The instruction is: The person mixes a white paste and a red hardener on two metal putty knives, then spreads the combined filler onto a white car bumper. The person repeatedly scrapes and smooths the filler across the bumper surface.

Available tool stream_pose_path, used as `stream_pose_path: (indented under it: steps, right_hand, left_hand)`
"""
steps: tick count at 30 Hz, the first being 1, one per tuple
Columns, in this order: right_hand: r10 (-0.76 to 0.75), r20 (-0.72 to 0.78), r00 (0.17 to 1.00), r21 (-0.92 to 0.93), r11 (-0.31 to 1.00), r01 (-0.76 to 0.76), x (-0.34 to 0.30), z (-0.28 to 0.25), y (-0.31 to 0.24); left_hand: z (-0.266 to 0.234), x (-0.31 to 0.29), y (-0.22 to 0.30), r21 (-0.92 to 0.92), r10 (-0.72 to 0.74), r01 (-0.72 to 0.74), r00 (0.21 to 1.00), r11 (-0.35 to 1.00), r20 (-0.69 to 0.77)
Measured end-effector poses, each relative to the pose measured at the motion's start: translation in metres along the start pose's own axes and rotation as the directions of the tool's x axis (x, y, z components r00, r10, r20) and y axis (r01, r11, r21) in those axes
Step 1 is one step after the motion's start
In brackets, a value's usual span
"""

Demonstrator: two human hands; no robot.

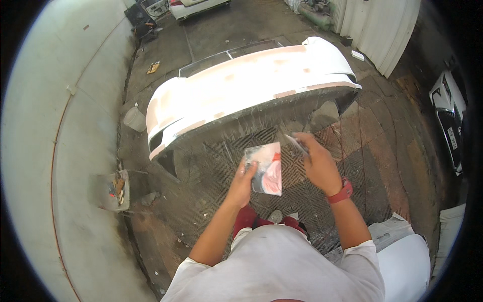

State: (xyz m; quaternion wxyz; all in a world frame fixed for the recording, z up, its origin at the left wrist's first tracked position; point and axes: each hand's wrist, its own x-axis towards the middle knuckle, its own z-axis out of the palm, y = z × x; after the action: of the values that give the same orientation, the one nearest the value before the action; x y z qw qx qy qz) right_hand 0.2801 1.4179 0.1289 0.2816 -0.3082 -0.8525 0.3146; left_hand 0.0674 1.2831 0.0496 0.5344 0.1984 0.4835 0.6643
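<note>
My left hand (242,182) grips a flat mixing board (255,152) by its left edge, thumb on top. Pink filler paste (272,177) is smeared over the board's right side, with a small red streak above it and grey smudges to the left. Just right of the board, my right hand (319,163) is closed on a thin spreader (296,143), blurred a little and apart from the paste. Beyond both hands stands a white car bumper (236,93) with pinkish patches along its face and lower edge; bright glare washes out its middle.
A white bucket (134,119) stands left of the bumper. Nearer, a small stand (130,187) holds tools by the left wall. Behind my right elbow lies a white panel (405,259). Another car front part (449,118) leans at the far right; a white car (193,7) is at the back.
</note>
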Motion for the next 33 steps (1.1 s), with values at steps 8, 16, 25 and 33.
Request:
stream_pose_path:
  steps: [8, 16, 25, 33]
  right_hand:
    - [-0.306, 0.353, 0.884, -0.384, 0.814, 0.435, -0.044, 0.054, -0.028]
    - [-0.439, 0.230, 0.869, -0.025, 0.890, 0.456, -0.028, 0.039, -0.069]
    - [-0.192, 0.154, 0.969, -0.488, 0.839, 0.243, 0.011, 0.026, -0.014]
    - [-0.189, 0.272, 0.943, -0.324, 0.905, 0.275, 0.004, 0.033, -0.054]
  left_hand:
    - [-0.009, 0.010, -0.005, 0.390, 0.405, -0.284, 0.871, 0.876, -0.277]
    - [0.004, 0.001, 0.039, -0.166, 0.133, -0.167, 0.971, 0.972, -0.199]
    - [-0.004, 0.006, 0.010, -0.044, 0.246, -0.258, 0.953, 0.965, -0.179]
    - [-0.006, 0.010, 0.008, -0.056, 0.240, -0.261, 0.940, 0.964, -0.244]
